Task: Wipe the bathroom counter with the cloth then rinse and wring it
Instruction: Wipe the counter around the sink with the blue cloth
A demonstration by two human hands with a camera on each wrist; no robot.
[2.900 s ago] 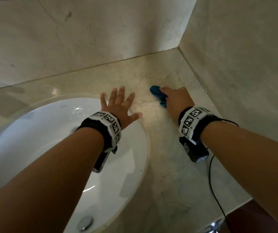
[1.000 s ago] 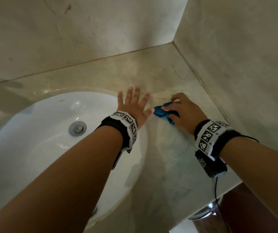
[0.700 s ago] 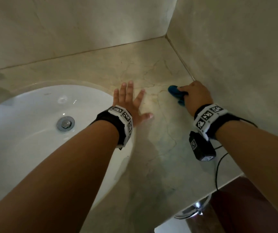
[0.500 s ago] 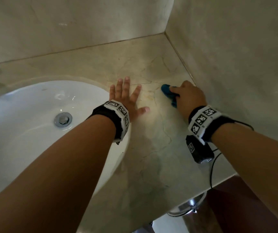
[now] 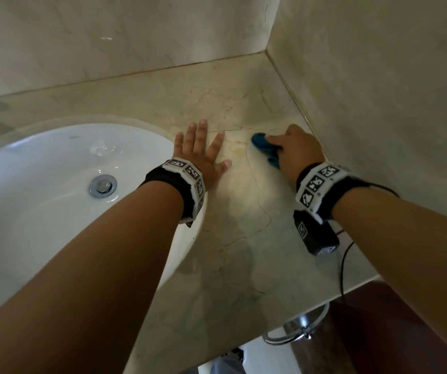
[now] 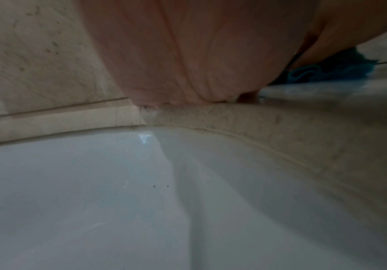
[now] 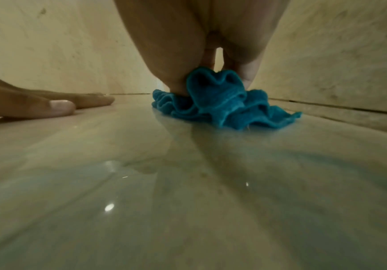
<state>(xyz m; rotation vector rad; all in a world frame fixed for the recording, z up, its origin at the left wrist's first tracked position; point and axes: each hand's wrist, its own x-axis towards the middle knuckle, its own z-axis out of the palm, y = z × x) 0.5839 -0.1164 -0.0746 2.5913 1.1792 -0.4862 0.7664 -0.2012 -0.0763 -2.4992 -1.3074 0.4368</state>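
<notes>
The right hand (image 5: 296,151) grips a bunched blue cloth (image 5: 264,147) with curled fingers and presses it onto the beige marble surface (image 5: 244,238), near the right side wall (image 5: 378,103) and well forward of the back corner. In the head view, the cloth's visible part runs roughly from far-left to near-right under the knuckles, its free end pointing away toward the back wall; most of it is covered by the hand. The right wrist view shows what the head view does not: the cloth (image 7: 222,104) is gathered into upright folds between the fingers (image 7: 248,73) and thumb, its lower edge spread in ruffles flat on the surface, with a tail trailing right toward the wall joint. That view also shows a wet sheen on the marble in front of the cloth. The left hand (image 5: 200,155) lies palm-down with fingers spread and straight, flat on the surface just beside the rim of the white sink (image 5: 41,225), holding nothing. The left wrist view shows the palm (image 6: 188,54) seated on the sink's stone rim and the cloth (image 6: 326,71) beyond it. A chrome drain (image 5: 102,186) sits in the basin.
</notes>
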